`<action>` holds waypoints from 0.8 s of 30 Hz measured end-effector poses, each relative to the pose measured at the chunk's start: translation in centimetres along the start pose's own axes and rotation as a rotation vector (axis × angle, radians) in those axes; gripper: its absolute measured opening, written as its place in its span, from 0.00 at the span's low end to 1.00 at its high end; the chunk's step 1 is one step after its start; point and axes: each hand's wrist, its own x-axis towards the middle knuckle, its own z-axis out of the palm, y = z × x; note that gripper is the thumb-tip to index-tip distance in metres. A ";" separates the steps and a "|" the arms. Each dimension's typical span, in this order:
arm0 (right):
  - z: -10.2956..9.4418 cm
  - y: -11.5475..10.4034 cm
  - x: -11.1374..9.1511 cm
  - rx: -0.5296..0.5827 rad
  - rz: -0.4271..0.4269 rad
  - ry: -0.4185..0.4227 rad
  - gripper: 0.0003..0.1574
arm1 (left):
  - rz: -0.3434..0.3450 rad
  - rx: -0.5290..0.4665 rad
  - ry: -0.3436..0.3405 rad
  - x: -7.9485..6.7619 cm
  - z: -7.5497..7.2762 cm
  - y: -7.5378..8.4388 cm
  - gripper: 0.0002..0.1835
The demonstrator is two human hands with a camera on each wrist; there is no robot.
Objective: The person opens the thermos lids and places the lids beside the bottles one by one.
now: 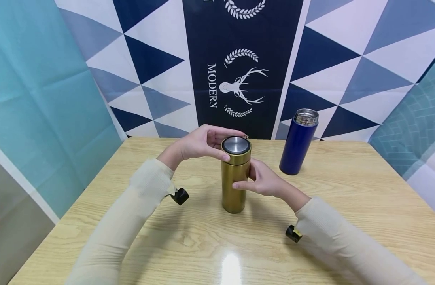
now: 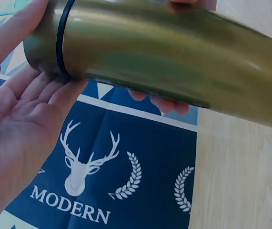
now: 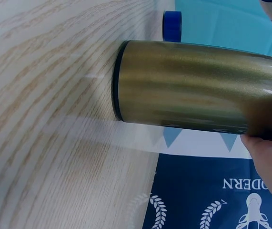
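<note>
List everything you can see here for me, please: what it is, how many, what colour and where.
Gold flask: one, gold with a silver, black-ringed top, upright mid-table
Blue flask: one, dark blue with a silver open mouth, farther back on the right
Blue cap-like piece: one, blue, beyond the gold flask in the right wrist view
Table: one, pale wood, under everything
Patterned backdrop: one, navy, grey-blue and white, behind the table
Side hangings: two, mostly teal, left and right
Wrist cameras: two, black, one by each cuff
Sleeves: two, cream, on both arms
Left hand: one, bare, at the gold flask's lid
Right hand: one, bare, gripping its body
</note>
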 end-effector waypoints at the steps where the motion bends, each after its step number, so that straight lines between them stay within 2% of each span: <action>1: 0.0 0.0 0.0 0.001 0.000 0.001 0.39 | -0.006 0.007 0.010 -0.1 0.1 0.0 0.37; 8: 0.3 0.1 0.1 -0.007 0.015 -0.003 0.39 | -0.059 0.045 0.086 -0.8 0.7 0.2 0.35; 16: 0.1 0.1 0.0 -0.019 0.026 -0.003 0.39 | -0.091 0.035 0.130 -0.9 1.3 0.6 0.36; 24: -0.1 -0.2 0.1 -0.022 0.034 -0.001 0.39 | -0.118 0.031 0.222 -1.1 2.2 1.4 0.33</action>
